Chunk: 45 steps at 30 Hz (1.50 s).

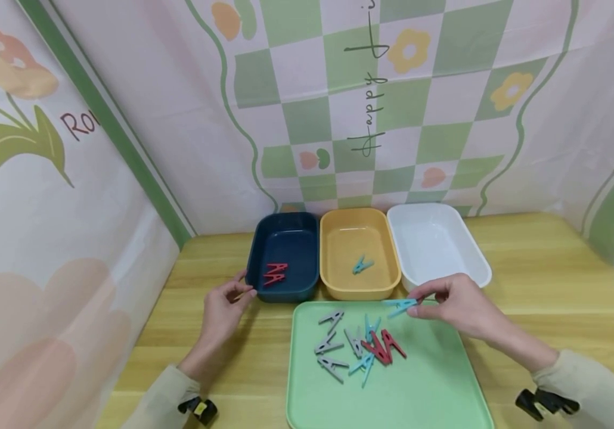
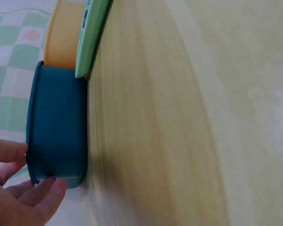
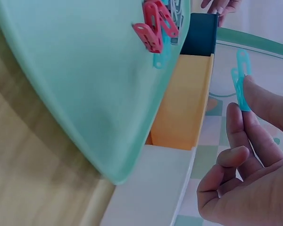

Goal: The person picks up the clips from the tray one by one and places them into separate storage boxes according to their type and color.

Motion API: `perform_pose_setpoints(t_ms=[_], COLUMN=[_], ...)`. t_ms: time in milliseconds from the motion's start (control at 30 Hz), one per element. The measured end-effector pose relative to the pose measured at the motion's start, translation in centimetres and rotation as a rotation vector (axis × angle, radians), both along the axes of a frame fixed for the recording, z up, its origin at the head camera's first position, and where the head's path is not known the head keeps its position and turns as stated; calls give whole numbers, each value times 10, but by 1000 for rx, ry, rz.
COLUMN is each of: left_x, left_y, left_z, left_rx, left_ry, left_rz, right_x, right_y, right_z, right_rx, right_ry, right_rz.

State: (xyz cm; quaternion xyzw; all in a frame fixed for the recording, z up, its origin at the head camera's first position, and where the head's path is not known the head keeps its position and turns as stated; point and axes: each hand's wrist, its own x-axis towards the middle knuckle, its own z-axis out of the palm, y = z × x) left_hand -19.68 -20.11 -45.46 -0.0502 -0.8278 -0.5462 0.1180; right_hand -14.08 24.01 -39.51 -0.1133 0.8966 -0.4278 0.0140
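Observation:
My right hand (image 1: 457, 307) pinches a light blue clothespin (image 1: 400, 305) between thumb and fingertips, above the far edge of the green tray (image 1: 419, 387). In the right wrist view this clothespin (image 3: 242, 80) points up from the fingertips. My left hand (image 1: 223, 313) holds the near left corner of the dark blue bin (image 1: 291, 295), with thumb and fingers about its rim and side (image 2: 52, 122). Two red clothespins (image 1: 275, 274) lie in that bin. One light blue clothespin (image 1: 362, 264) lies in the yellow bin (image 1: 360, 294). On the tray are several grey clothespins (image 1: 329, 344), red clothespins (image 1: 387, 345) and light blue ones.
The white bin (image 1: 436, 238) stands right of the yellow one; all three bins sit side by side at the back of the wooden table (image 1: 543, 268). Right behind them hangs a patterned cloth (image 1: 350, 119). The tray lies close in front of the bins.

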Motion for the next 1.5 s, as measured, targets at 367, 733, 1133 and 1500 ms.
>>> perform_pose_setpoints(t_ms=[367,733,1133,1500], left_x=[-1,-1,-2,-2], left_y=[-1,-1,-2,-2], left_z=[0,0,-1,0], left_rx=[-11,-26,-20,-29], left_ry=[-27,-5,-14,-24], left_rz=[7,4,-1,-5], right_x=[-17,-42,-79,-115], right_y=[-3,-9,-20,-39], right_z=[12,28,41,39], right_rx=[34,40,58,63], right_ry=[54,68,75,-3], right_rz=[-1,-4,11,-18])
